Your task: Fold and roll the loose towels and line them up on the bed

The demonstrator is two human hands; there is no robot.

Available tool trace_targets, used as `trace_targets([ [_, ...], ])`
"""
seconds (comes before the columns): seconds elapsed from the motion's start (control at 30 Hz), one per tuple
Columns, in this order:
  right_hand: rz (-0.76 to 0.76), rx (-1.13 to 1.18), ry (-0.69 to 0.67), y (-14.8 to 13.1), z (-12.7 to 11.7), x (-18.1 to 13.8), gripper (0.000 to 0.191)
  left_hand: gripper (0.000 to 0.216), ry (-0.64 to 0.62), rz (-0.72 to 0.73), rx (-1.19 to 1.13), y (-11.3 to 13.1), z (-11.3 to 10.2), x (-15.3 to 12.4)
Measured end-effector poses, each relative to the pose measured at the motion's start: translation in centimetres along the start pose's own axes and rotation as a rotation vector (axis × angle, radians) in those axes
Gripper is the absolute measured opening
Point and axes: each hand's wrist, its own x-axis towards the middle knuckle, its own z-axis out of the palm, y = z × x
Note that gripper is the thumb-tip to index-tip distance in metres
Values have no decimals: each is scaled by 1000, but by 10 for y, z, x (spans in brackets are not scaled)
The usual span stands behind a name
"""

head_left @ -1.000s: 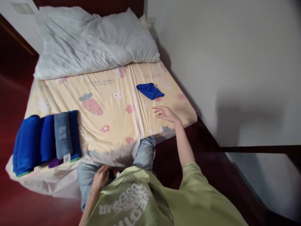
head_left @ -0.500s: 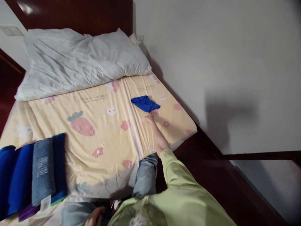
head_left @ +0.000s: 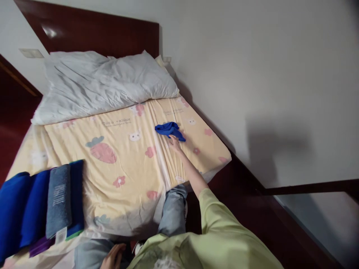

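Observation:
A crumpled blue cloth (head_left: 168, 128) lies on the right part of the bed. My right hand (head_left: 175, 144) reaches out to its near edge, with the fingers closed on the fabric there. Low in the view, my left hand (head_left: 112, 256) rests by my jeans-clad leg, its fingers loosely bent and slightly apart, with nothing visible in them. To the left, rolled or folded blue cloths (head_left: 35, 203) lie side by side on the bed. Among them is a grey-blue towel (head_left: 58, 201) with white lettering and a white tag.
The yellow printed sheet (head_left: 126, 149) covers the bed in wrinkles. A large white pillow (head_left: 106, 82) leans near the dark red headboard (head_left: 112, 37). A pale wall (head_left: 266, 74) runs along the right side. Something purple (head_left: 42, 246) shows under the folded cloths.
My right hand has come onto the edge of the blue cloth, and the cloth has shifted slightly towards me and changed shape. The view has tilted up a little. My left hand stays put.

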Motion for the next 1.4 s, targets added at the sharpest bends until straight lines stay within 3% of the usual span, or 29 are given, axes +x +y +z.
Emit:
trace_targets([
  [0.17, -267, 72, 65, -69, -10, -56, 46, 39, 37, 5, 3, 38, -21, 6],
  [0.37, -449, 196, 67, -161, -42, -120, 40, 34, 118, 39, -33, 97, -47, 23],
  [0.5, -539, 294, 14, -199, -47, -166, 32, 31, 145, 9, -174, 124, -55, 38],
  [0.6, -590, 294, -107, -210, -25, -214, 26, 45, 192, -113, -503, 131, -50, 51],
  [0.73, -695, 187, -379, -214, 29, -291, 25, 59, 194, -325, -1004, 129, -31, 64],
  [0.83, -783, 125, -545, -217, 70, -340, 28, 59, 202, -439, -1075, 122, -14, 65],
  [0.93, -856, 84, -666, -219, 98, -367, 24, 61, 216, -475, -1004, 112, -1, 64],
  [1.03, -804, 152, -673, -217, 107, -366, 23, 58, 279, -464, -969, 101, 5, 63],
  [1.17, -536, 253, -430, -209, 97, -326, 30, 58, 298, -412, -997, 88, 8, 64],
  [1.27, -373, 141, -299, -202, 90, -287, 42, 54, 299, -408, -961, 82, 11, 61],
  [1.4, -351, -101, -383, -203, 98, -251, 64, 65, 280, -330, -831, 79, 15, 53],
])
